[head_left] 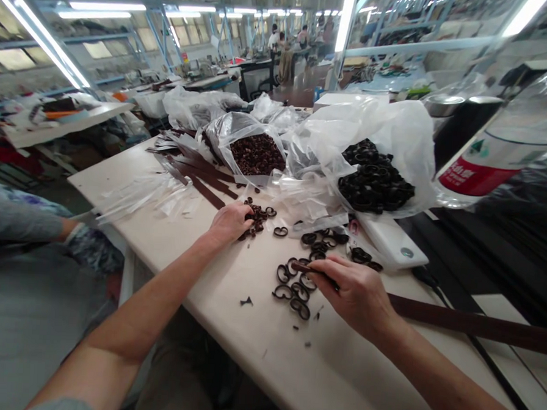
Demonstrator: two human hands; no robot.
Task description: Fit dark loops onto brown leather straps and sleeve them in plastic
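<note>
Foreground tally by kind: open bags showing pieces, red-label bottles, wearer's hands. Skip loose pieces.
Open bags: 2 (brown-piece bag, black-piece bag)
Red-label bottle: 1
Wearer's hands: 2 (left hand, right hand)
Total: 5

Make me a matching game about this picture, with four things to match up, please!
Things:
1. left hand
2. right hand
3. bottle
4. big heap of black loops

Where or how:
A. sitting inside a plastic bag
B. gripping a brown strip
C. at a little pile of small brown pieces on the table
D. see-through, with a red label

Right pairs: 1-C, 2-B, 3-D, 4-A
</note>
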